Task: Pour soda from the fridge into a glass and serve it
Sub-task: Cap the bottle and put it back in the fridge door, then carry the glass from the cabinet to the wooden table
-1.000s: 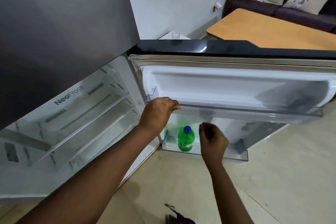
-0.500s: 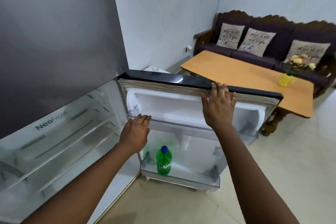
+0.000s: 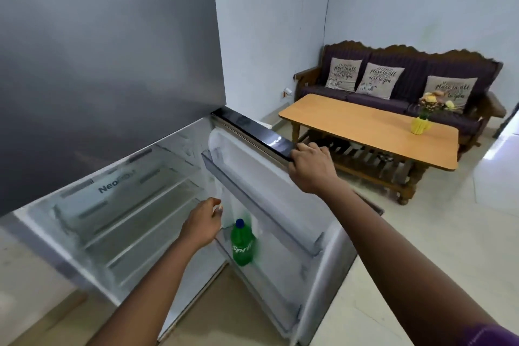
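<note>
A green Sprite bottle (image 3: 242,244) with a blue cap stands upright in the lowest shelf of the open fridge door (image 3: 280,185). My right hand (image 3: 311,167) grips the black top edge of that door near its outer corner. My left hand (image 3: 202,223) hovers just left of the bottle's cap, fingers loosely curled and holding nothing, not touching the bottle. No glass is in view.
The fridge's inner shelves (image 3: 123,213) look bare. The grey upper door (image 3: 106,59) fills the left. A wooden coffee table (image 3: 365,129) with a yellow flower vase (image 3: 420,125) stands right of the door, a dark sofa (image 3: 393,76) with cushions behind it. Tiled floor lies below.
My right hand slid along the door's top edge to its outer corner. My left hand left the upper door shelf and dropped beside the bottle. The view lifted toward the room.
</note>
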